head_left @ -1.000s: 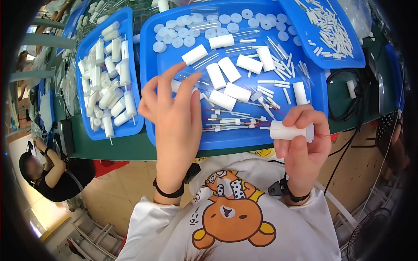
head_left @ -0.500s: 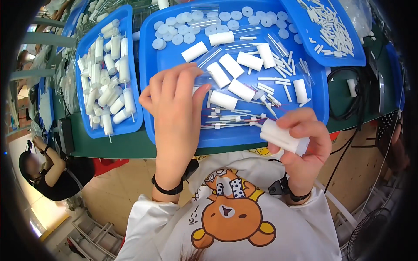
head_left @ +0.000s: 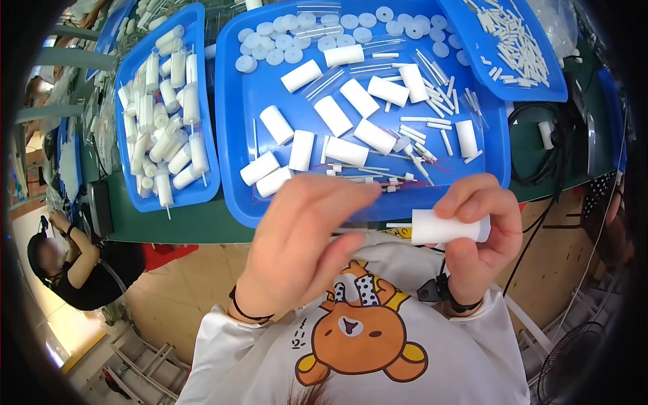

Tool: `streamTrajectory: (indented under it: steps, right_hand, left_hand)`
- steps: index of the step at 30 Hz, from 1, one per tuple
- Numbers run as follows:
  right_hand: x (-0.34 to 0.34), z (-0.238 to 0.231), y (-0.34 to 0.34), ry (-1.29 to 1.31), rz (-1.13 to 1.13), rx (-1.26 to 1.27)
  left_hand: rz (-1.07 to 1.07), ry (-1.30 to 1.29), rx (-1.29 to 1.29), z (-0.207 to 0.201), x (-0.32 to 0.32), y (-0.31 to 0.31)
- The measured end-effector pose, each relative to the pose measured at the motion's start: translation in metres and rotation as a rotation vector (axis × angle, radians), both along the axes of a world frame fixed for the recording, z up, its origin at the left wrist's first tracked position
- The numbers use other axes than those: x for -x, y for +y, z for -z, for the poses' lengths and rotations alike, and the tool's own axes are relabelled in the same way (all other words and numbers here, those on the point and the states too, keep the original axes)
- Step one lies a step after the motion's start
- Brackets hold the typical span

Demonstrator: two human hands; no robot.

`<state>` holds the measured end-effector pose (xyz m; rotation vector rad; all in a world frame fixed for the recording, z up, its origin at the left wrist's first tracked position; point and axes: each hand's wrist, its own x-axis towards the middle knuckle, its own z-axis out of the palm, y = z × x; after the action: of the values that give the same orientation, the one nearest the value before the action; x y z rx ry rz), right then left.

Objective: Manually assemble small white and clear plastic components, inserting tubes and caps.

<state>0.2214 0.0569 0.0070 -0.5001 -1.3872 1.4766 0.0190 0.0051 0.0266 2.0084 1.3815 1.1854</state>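
My right hand (head_left: 482, 236) grips a white cylinder (head_left: 435, 227) just off the blue tray's near right edge. A thin white rod sticks out of the cylinder's left end; a translucent disc (head_left: 484, 228) caps the right end, with fine red wire beside it. To its left, my left hand (head_left: 304, 233) has thumb and forefinger closing on what looks like a clear plastic sleeve (head_left: 363, 220), hard to make out. Beyond both hands, the blue tray (head_left: 228, 135) holds several loose white cylinders (head_left: 333, 116), small rods with red wires (head_left: 412, 179) and clear sleeves.
At left, a smaller blue tray (head_left: 210, 162) is filled with white cylinders with protruding rods. Translucent discs (head_left: 365, 19) lie along the main tray's far side. Another blue tray (head_left: 555, 94) at the upper right contains short white tubes. Black cables (head_left: 540, 162) lie on the green table.
My left hand has come back from the tray's middle toward me, apparently with a clear sleeve. The cylinder in my right hand has turned level and moved slightly nearer to me.
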Motion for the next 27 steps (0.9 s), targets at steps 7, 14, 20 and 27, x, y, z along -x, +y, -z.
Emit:
streamTrajectory:
  steps: [7,14,20,27]
  right_hand:
    - [0.001,-0.007,-0.001,-0.155,-0.060,-0.114]
    - [0.004,-0.010,-0.002,-0.266,0.007,-0.190]
    - [0.006,-0.006,-0.009,-0.100,-0.028,-0.024]
    - [0.012,0.006,-0.012,-0.018,-0.045,0.004]
  left_hand:
    - [0.110,-0.125,0.232,-0.013,-0.008,-0.011]
    - [0.054,0.000,0.122,-0.004,-0.011,-0.007]
    - [0.105,-0.094,0.154,0.000,-0.012,-0.010]
    - [0.152,-0.411,0.383,-0.001,-0.016,-0.022]
